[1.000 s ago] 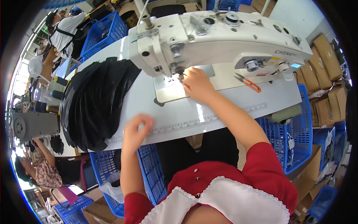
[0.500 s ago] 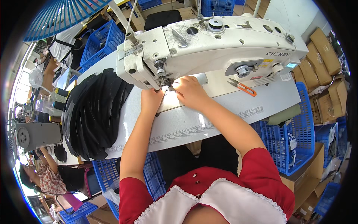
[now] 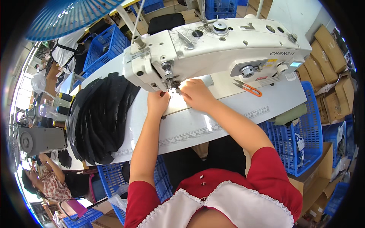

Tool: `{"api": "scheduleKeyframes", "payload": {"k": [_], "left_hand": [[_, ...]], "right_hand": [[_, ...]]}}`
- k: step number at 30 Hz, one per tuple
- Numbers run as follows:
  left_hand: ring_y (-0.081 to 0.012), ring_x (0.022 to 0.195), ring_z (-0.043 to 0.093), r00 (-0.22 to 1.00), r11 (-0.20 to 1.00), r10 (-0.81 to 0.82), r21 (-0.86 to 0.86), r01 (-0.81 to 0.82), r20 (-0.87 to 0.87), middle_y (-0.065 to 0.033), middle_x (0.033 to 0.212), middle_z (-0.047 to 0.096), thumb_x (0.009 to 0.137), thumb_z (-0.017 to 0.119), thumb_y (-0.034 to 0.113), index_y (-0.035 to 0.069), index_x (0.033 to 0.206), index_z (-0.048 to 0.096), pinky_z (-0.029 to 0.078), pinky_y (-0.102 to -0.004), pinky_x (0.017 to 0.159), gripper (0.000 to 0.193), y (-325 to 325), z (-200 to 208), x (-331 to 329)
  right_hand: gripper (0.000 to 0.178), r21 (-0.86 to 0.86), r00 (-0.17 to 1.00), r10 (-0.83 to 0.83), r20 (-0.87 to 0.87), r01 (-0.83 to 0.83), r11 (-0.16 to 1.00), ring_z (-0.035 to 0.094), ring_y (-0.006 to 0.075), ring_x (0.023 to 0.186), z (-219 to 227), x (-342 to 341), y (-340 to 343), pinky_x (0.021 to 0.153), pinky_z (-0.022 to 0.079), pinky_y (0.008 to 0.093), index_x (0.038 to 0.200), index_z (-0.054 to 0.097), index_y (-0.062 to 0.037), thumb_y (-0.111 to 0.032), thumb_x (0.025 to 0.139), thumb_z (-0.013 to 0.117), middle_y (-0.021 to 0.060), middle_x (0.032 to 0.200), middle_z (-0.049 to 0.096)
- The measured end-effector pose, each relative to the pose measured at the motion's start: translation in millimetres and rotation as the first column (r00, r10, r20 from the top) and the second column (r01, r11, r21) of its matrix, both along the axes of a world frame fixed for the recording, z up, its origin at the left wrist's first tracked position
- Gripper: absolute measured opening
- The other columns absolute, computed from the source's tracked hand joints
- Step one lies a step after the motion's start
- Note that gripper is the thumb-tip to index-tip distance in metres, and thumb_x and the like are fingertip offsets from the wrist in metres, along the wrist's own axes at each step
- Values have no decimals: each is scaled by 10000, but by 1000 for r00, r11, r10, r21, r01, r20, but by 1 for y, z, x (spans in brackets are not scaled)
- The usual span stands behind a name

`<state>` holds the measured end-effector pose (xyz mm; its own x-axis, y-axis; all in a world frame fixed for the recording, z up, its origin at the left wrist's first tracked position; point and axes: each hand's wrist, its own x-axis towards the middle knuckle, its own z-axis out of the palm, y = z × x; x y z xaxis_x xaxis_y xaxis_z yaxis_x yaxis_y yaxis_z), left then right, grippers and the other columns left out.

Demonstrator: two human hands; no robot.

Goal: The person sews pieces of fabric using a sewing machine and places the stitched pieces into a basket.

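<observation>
A white sewing machine (image 3: 213, 49) stands on the table, its lit needle area between my two hands. My left hand (image 3: 157, 102) is closed just left of the presser foot (image 3: 175, 90), with a small dark bit showing at its fingertips. On the other side my right hand (image 3: 197, 95) is closed, fingers bent in close to the foot. Whatever either hand grips is hidden by the fingers and the glare. Left of the machine head lies a big fanned stack of black pieces (image 3: 100, 117). Orange-handled thread snips (image 3: 249, 89) rest on the machine bed, right of my right hand.
A ruler strip (image 3: 213, 129) runs along the table's near edge. Blue plastic baskets (image 3: 310, 129) stand right and below, with cardboard boxes (image 3: 330, 57) beyond. A blue fan (image 3: 72, 17) hangs at upper left. Another person (image 3: 55, 180) sits at far left.
The whole view has shifted slightly, moving the machine head and black stack a little right. Both hands stay closed beside the presser foot, with hardly any movement relative to it.
</observation>
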<state>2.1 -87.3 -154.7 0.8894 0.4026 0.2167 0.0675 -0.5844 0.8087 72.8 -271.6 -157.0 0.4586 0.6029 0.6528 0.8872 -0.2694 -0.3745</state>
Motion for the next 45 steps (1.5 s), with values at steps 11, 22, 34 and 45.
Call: {"api": "scheduleKeyframes", "payload": {"k": [11, 22, 34, 45], "left_hand": [[-162, 625, 459, 980, 631, 6, -761, 150, 198, -34, 765, 535, 789, 651, 84, 32, 1070, 545, 411, -310, 572, 304, -21, 27, -7], [-148, 586, 485, 966, 793, -166, -556, 251, 200, -43, 756, 571, 738, 684, 99, 19, 960, 591, 413, -288, 521, 253, -12, 36, -12], [-132, 539, 517, 956, 879, -289, -380, 287, 54, -53, 745, 615, 676, 723, 117, 3, 828, 646, 415, -261, 459, 205, -2, 25, -8], [-321, 1153, 493, 903, 908, -418, -64, 414, -97, -92, 834, 678, 649, 732, 158, 63, 738, 719, 444, -390, 943, 131, 23, 17, -27]], "right_hand": [[933, 272, 989, 120, -81, -94, 958, 598, 251, 677, 65, -102, 44, 689, 498, 378, 1463, 45, 114, -237, 864, 669, 156, 1067, 645], [770, 576, 890, 188, -415, 97, 812, 612, 263, 852, 85, -110, 93, 813, 446, 448, 1441, 209, 81, -303, 912, 615, 145, 1103, 622], [447, 739, 774, 497, -393, -56, 672, 566, 157, 959, 73, -113, 69, 851, 450, 305, 1333, 416, 14, -16, 903, 535, 121, 1154, 582], [123, 15, 976, 196, -97, -196, 981, 608, 217, 557, 42, -60, 13, 508, 473, 378, 903, 692, -120, -140, 799, 630, 41, 665, 630]]}}
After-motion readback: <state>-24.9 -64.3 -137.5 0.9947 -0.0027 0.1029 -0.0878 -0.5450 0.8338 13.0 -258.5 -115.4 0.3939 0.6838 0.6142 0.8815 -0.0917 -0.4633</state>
